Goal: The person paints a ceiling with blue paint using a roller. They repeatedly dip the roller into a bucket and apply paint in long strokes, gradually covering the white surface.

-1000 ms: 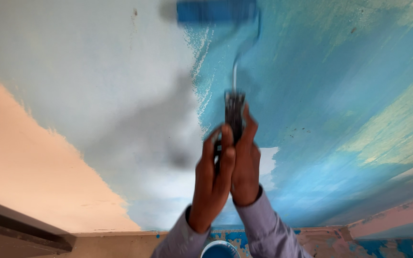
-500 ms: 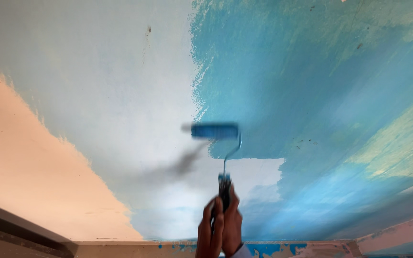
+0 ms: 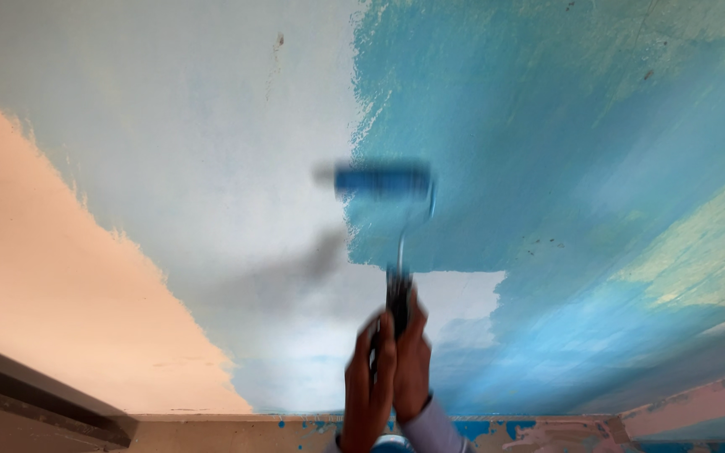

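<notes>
A paint roller with a blue sleeve (image 3: pixel 382 181) presses against the ceiling (image 3: pixel 211 151) at the edge of the blue painted area (image 3: pixel 564 143). Its thin metal stem runs down to a dark handle (image 3: pixel 397 300). Both hands clasp that handle together: my left hand (image 3: pixel 367 382) on the left side, my right hand (image 3: pixel 414 365) on the right with a grey sleeve at the wrist. The roller and hands are motion-blurred. The roller's grey shadow falls to its left on the pale ceiling.
The ceiling's left part is pale whitish-blue, with an orange-pink wall area (image 3: pixel 52 285) at far left. A dark beam edge (image 3: pixel 35 394) shows bottom left. A wall strip with blue paint splashes (image 3: pixel 530 429) runs along the bottom.
The roller came back from the far end of its stroke toward me between the first two frames, then moved slightly outward again. The hands dropped lower in view and rose a little.
</notes>
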